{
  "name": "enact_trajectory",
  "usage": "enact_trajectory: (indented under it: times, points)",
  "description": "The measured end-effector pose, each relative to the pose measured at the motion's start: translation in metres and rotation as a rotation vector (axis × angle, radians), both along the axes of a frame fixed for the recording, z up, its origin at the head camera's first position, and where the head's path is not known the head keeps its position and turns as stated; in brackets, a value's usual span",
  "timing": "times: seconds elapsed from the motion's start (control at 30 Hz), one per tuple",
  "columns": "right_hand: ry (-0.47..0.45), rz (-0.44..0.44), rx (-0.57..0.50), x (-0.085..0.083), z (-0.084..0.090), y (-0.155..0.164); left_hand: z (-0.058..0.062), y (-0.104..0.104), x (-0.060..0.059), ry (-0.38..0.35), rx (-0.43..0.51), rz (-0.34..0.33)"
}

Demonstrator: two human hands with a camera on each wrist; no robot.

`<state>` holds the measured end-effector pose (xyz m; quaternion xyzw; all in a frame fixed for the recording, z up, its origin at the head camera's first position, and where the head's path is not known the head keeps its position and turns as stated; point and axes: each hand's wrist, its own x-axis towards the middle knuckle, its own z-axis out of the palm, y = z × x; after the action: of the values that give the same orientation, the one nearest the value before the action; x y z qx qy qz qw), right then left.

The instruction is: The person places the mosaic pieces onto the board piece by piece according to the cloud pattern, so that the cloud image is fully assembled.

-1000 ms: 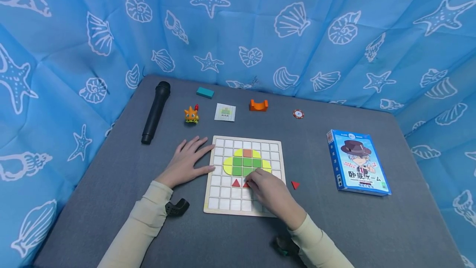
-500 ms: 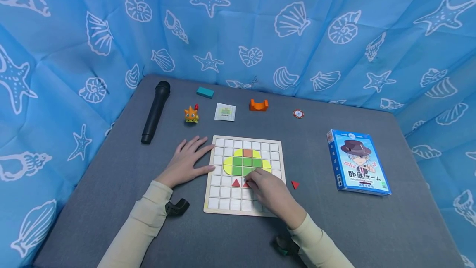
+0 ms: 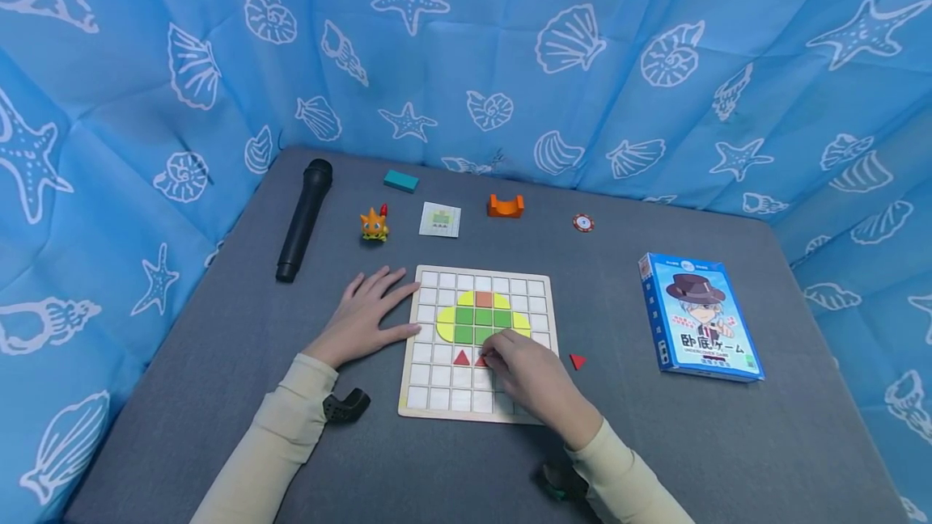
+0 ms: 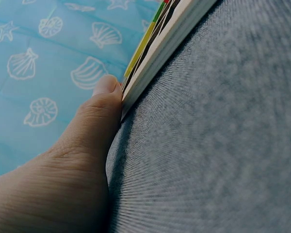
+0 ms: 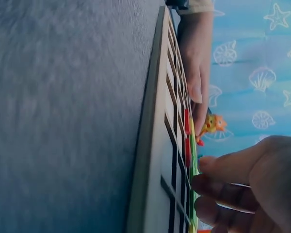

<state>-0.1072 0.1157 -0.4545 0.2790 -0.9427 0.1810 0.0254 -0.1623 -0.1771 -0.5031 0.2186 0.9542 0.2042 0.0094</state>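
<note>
A square wooden grid board (image 3: 461,401) lies on the dark table, bearing green squares (image 3: 463,335), yellow rounded pieces (image 3: 446,325) and an orange square (image 3: 484,298). My left hand (image 3: 364,320) rests spread on the table, its thumb and a fingertip against the board's left edge; the left wrist view shows the thumb (image 4: 85,131) at that edge. My right hand (image 3: 535,378) reaches over the board, thumb and fingers pinching a red triangle (image 3: 480,361) below the green squares, partly hidden by the fingers. Beside it lies another red triangle (image 3: 462,358).
A loose red triangle (image 3: 578,361) is right of the board. Behind stand a microphone (image 3: 304,221), toy figure (image 3: 374,226), teal block (image 3: 401,180), picture card (image 3: 440,220), orange block (image 3: 506,206) and poker chip (image 3: 583,222). A blue game box (image 3: 701,318) lies at right.
</note>
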Motion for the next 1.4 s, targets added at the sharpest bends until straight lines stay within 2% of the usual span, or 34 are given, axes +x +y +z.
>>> enact_trajectory:
  times: [0.13, 0.23, 0.43, 0.67, 0.87, 1.13, 1.23, 1.4]
  points:
    - [0.042, -0.028, -0.013, -0.001, 0.001, 0.013, -0.002, 0.000, 0.000, 0.008, -0.006, -0.003]
    - [0.038, -0.078, -0.008, -0.003, 0.005, 0.026, -0.003, 0.000, -0.001, 0.007, -0.012, 0.000]
    - [-0.061, -0.184, 0.052, -0.005, 0.013, 0.061, -0.003, 0.000, -0.001, 0.012, -0.010, 0.003]
    - [-0.156, -0.238, 0.139, -0.007, 0.016, 0.091, -0.003, 0.000, -0.001, 0.020, 0.000, 0.001]
    - [-0.205, -0.224, 0.154, -0.007, 0.014, 0.094, -0.004, -0.002, -0.001, 0.024, 0.003, 0.004]
    - [-0.153, -0.204, 0.093, -0.009, 0.007, 0.092, -0.003, 0.000, -0.002, 0.014, -0.007, 0.006]
    - [-0.134, -0.223, 0.101, -0.009, 0.006, 0.094, -0.002, 0.000, -0.001, 0.011, -0.003, 0.004]
    - [-0.171, -0.280, 0.116, -0.009, 0.008, 0.099, 0.001, 0.000, 0.000, -0.005, 0.005, 0.007]
